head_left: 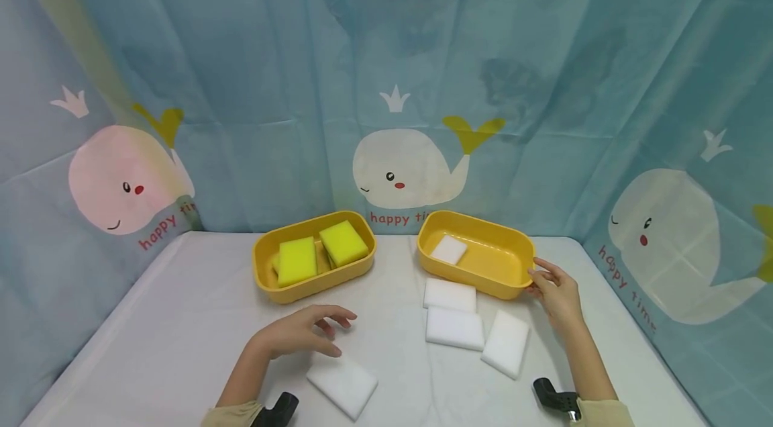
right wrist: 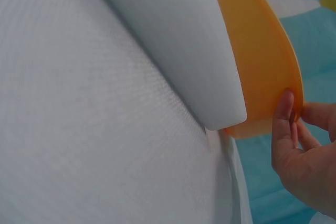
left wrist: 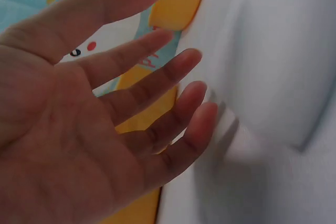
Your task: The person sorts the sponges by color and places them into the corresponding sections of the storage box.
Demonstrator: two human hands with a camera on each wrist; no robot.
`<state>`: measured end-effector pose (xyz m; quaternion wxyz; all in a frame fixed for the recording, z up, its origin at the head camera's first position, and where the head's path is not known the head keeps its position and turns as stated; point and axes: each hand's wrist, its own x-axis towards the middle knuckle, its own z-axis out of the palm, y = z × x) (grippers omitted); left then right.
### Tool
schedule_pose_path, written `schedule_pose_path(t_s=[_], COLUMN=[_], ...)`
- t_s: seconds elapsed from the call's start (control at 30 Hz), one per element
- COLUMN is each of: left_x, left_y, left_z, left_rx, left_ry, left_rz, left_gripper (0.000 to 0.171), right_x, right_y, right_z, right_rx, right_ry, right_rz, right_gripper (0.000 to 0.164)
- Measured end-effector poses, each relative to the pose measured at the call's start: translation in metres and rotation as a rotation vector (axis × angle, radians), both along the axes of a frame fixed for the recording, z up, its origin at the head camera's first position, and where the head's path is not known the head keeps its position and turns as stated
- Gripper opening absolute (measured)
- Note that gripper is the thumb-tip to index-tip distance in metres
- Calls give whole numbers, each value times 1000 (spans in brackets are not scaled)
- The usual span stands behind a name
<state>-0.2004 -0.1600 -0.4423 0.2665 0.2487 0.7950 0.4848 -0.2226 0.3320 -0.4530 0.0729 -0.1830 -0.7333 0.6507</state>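
Observation:
My right hand [head_left: 557,294] grips the right end of a yellow plastic basin [head_left: 507,256], fingertips at its rim. In the right wrist view, the thumb and fingers pinch the basin's edge. One white sponge [head_left: 449,250] lies inside this basin, at its left. My left hand [head_left: 304,331] hovers over the table with relaxed, spread fingers and holds nothing. Just below it a white sponge [head_left: 344,383] lies flat on the table. In the left wrist view, the palm and loosely bent fingers [left wrist: 157,93] are bare.
A second yellow basin [head_left: 335,277] at the back left holds yellow sponges [head_left: 298,261]. Several white sponges [head_left: 454,327] lie in front of the right basin on the white-covered table [head_left: 157,340]. A blue whale-print curtain [head_left: 260,172] stands behind and along both sides.

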Motion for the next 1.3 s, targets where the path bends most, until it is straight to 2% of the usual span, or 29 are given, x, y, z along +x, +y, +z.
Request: schedule_pose_path(t_s=[0.07,0.13,0.33,0.4,0.43,0.5,0.63,0.7,0.77,0.93,1.0,1.07,1.13,1.3], left_x=[-4,-11,-50,-55,-54,-47,-21,-15,-16,-41,-47,-51,-51,-38], left_y=[-6,-13,-42,-47,-48,-45,-29,-24,-23,-34,-37,-38,-39,-34], left_z=[-7,-19,-93,-105,-105,-91,-41,-28,-30,-80,-95,-100,-100,-70], left_rx=[2,12,38,22,11,-13,-67,-79,-107,-118,-99,-105,-100,-109], left_ry=[-37,-64,-118,-128,-122,-94,-60,-46,-37,7,5,-5,-4,-5], left_rz=[-28,-69,-220,-255,-274,-317,-341,-349,-363,-403,-391,-381,-369,-327], left_gripper=[58,59,69,71,71,70,66,65,65,68,69,70,70,69], right_x=[0,1,1,0,0,1,1,1,0,-2,-2,-3,-4,-2], right_y=[0,1,1,1,1,1,0,0,0,1,2,3,3,1], right_z=[0,1,0,-1,-2,-2,-2,-2,-1,-1,-1,-3,-3,-3], right_rx=[0,-6,-16,-13,-14,-13,-9,-11,-16,-11,-12,-17,-20,-3], right_ry=[3,8,8,2,0,-4,-6,-5,-5,-4,2,5,9,6], right_rz=[2,6,0,-6,-8,-11,-13,-11,-11,-17,-16,-12,-11,-22], right_gripper=[54,55,55,55,55,55,54,55,55,55,55,55,55,54])
